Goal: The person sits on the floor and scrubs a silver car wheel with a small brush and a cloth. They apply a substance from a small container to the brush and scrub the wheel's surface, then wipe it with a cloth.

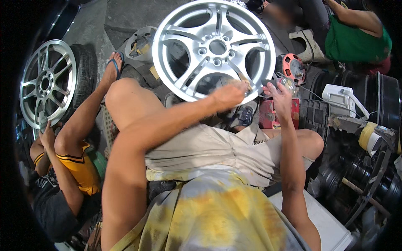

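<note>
A silver alloy wheel rim with paired spokes stands before my knees. My left hand, blurred by motion, reaches across to the rim's near right part. Its fingers are closed on a small tan scrap against a spoke; whether this is cloth or paper I cannot tell. My right hand is raised just beside the rim's right edge. Between its thumb and fingers is a small dark grey flat piece, perhaps abrasive paper.
At left a person handles another silver wheel rim, with a tyre behind it. Someone in green sits at far right. A red case, a white appliance and dark rims crowd my right side.
</note>
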`<state>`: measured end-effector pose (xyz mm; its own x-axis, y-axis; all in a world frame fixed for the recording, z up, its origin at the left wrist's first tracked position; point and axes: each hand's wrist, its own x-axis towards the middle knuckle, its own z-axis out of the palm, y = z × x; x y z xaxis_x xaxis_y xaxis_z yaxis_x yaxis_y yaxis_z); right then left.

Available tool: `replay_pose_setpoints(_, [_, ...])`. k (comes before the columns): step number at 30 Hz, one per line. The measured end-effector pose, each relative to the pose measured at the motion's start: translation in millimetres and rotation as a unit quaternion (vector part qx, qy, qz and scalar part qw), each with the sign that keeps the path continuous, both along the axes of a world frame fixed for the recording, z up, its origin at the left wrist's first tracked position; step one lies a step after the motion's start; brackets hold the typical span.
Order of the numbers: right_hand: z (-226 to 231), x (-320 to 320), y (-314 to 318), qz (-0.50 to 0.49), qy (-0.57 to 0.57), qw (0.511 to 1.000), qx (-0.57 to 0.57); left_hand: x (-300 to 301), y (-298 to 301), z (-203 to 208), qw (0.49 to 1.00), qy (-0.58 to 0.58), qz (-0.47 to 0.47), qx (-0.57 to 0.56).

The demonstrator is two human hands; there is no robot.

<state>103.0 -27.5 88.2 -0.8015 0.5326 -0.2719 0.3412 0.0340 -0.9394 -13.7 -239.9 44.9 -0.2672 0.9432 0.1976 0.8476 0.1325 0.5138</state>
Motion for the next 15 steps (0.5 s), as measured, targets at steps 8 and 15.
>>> replay_pose_setpoints(8, [5.3,-23.7,-29.6,0.062,-0.030,0.997,0.033,-56.5,-32.6,14.9,0.989,-0.042,0.131,-0.058])
replay_pose_setpoints(15, [-5.8,-44.2,-60.3,0.215,-0.119,0.937,0.247,-77.2,-49.1,59.4,0.974,-0.079,0.072,-0.198])
